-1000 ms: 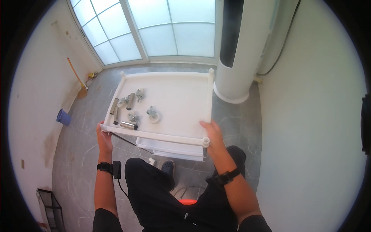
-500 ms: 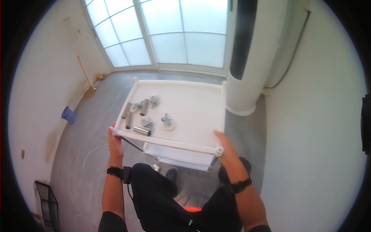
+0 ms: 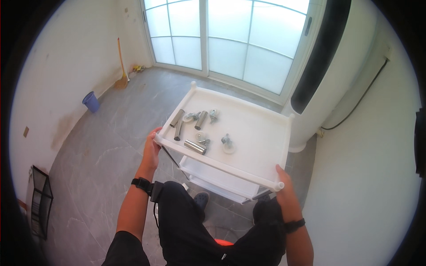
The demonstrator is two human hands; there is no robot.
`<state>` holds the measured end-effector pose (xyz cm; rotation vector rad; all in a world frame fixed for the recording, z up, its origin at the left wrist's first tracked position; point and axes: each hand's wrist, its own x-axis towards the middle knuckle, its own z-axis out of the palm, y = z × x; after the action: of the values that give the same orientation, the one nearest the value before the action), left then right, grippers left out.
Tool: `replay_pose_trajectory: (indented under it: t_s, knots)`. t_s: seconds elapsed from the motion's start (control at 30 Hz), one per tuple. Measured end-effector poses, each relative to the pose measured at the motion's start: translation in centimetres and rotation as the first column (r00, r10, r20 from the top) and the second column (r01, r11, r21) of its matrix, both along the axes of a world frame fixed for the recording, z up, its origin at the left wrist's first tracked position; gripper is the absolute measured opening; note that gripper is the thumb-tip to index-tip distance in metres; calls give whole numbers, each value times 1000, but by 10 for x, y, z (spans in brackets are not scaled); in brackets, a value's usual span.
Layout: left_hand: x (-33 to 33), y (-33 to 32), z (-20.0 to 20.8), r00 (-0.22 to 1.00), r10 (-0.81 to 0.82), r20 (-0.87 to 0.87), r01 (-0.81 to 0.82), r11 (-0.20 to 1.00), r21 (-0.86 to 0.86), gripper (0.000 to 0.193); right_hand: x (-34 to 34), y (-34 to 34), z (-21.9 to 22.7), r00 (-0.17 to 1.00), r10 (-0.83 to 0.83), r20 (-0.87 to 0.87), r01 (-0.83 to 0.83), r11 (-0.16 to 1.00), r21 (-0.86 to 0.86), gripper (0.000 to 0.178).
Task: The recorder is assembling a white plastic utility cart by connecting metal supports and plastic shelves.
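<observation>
My left hand (image 3: 152, 145) is wrapped round the near left corner of a white cart's top tray (image 3: 257, 133). At the near right corner my right hand (image 3: 285, 181) grips the same tray from its side, thumb over the rim. Loose on the tray's left half lie several short shiny metal tubes (image 3: 195, 147) and several caster wheels (image 3: 228, 145) with white wheels and metal stems. Beneath the top, lower white trays (image 3: 217, 177) show above my feet; dark posts join the levels at the near corners.
A tall white appliance (image 3: 306, 119) with a black front panel stands beyond the cart at right, near frosted glass doors (image 3: 235, 53). Along the left wall are a blue bin (image 3: 91, 102), a broom (image 3: 120, 66) and a black frame (image 3: 41, 199). A cable (image 3: 359, 99) hangs at right.
The room, cart and hands have shifted and turned clockwise in the picture, the cart moving rightward. Both hands keep their hold, and the tubes and casters keep their places on the tray.
</observation>
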<state>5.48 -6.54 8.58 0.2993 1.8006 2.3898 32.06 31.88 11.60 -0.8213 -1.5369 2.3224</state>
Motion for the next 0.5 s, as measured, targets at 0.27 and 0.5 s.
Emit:
replay_pose_trajectory:
  t_s: [0.27,0.5]
  knots:
    - [10,6,12,999,32,18,-33,998,45,56,-2,4,-11,995,-47,-84,42,997,-60,48]
    - [12,4,9,1000,21,15,-22,999,37,62,-3,9,-16,996,14,-85,-18,999,-39,50]
